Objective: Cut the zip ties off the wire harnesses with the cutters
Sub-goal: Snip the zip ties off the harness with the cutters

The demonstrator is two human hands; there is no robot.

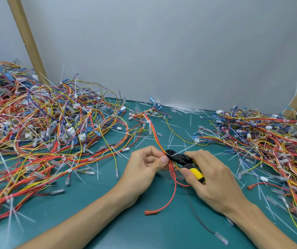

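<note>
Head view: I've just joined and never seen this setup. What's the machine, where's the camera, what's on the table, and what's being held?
There is no machine, only a person's two bare hands, filmed by one camera worn on the head and looking down. The left hand pinches a harness of red and yellow wires. The right hand grips yellow-handled cutters, whose black head seems to be at a white zip tie. On the green mat lie a left pile and a right pile of harnesses, with loose ties between them.

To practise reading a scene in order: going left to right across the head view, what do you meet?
Left wire pile, left hand pinching a harness, cutters, right hand gripping them, right wire pile.
</note>
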